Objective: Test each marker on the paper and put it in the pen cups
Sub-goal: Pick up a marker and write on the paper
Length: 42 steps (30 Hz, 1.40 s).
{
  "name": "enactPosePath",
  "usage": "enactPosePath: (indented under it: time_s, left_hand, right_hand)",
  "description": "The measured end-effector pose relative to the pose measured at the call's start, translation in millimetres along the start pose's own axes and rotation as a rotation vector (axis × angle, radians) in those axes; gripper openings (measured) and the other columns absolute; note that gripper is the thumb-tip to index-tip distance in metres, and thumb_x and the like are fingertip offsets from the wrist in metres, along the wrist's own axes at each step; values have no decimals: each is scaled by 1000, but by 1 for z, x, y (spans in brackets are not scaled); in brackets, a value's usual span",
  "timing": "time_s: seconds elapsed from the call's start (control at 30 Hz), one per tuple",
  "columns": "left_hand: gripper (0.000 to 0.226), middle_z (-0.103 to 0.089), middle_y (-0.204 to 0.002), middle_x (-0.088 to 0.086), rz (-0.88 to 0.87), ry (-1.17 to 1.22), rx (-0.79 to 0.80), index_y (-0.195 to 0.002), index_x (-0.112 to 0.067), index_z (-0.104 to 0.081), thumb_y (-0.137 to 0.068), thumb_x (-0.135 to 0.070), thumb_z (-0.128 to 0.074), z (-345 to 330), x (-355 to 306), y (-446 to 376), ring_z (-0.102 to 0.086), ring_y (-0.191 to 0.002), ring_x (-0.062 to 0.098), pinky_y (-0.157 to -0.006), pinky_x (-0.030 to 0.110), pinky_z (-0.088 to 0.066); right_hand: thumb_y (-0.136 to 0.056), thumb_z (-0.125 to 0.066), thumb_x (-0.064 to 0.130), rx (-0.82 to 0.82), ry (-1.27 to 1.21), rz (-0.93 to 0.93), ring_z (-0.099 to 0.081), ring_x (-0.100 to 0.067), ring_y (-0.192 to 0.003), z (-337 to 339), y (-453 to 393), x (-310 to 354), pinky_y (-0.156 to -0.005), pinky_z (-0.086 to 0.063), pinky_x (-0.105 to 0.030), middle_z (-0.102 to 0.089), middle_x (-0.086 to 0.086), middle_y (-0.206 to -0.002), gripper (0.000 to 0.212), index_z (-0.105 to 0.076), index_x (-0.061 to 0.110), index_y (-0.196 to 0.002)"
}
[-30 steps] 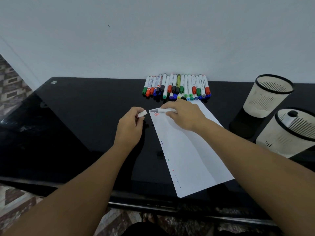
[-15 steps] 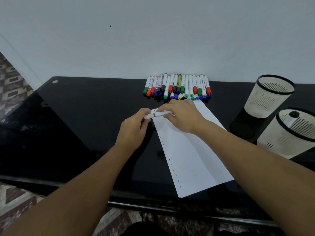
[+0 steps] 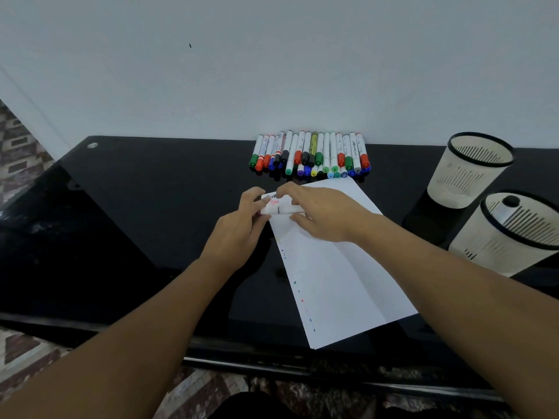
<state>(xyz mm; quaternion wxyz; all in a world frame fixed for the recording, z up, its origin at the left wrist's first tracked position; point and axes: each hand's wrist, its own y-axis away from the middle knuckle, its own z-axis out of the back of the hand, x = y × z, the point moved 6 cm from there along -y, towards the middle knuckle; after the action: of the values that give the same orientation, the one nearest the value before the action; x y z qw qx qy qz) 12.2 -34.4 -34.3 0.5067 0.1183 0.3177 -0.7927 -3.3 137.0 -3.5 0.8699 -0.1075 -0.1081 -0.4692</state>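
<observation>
A white marker lies level over the top left corner of the white paper, held between both hands. My left hand grips its white cap end, and my right hand pinches the barrel. The cap sits against the barrel. A red scribble shows on the paper just above the marker, and small coloured dots run down the sheet's left edge. A row of several capped markers lies by the wall.
Two white pen cups with black rims stand at the right: the far cup and the near cup, which holds a marker with a black end. The black glass table ends close to my body.
One second ago my right hand was drawing with the uncapped marker while my left hand held the cap apart. The hands have come together and the cap now sits on the marker.
</observation>
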Motion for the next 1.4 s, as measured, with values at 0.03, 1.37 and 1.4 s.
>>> enactPosePath:
  time_s: [0.03, 1.37, 1.4]
  left_hand:
    - [49, -68, -123, 2, 14, 4, 8, -146, -29, -27, -104, -25, -54, -1, 0, 0, -70, -83, 16, -73, 40, -59]
    - [77, -13, -169, -2, 71, -185, 321, -158, -40, -24, -92, -76, -40, -33, -38, 25, -7, -155, 20, -126, 47, -9]
    - [76, -16, -168, -1, 64, -195, 339, -157, -40, -27, -92, -78, -37, -35, -39, 28, -8, -155, 19, -126, 46, -7]
  right_hand:
    - [-103, -57, 27, 5, -8, 17, -61, -18, -87, -1, 0, 4, -77, -54, -41, -65, 3, -114, 43, -36, 32, -140]
    - [-104, -60, 28, -285, -705, -547, -70, -17, -83, 23, 78, -42, -75, -59, -30, -64, -7, -103, 20, -47, 24, -119]
    - [-106, -53, 40, -301, -738, -559, -67, -15, -79, 24, 80, -40, -72, -58, -28, -64, -6, -99, 20, -48, 26, -119]
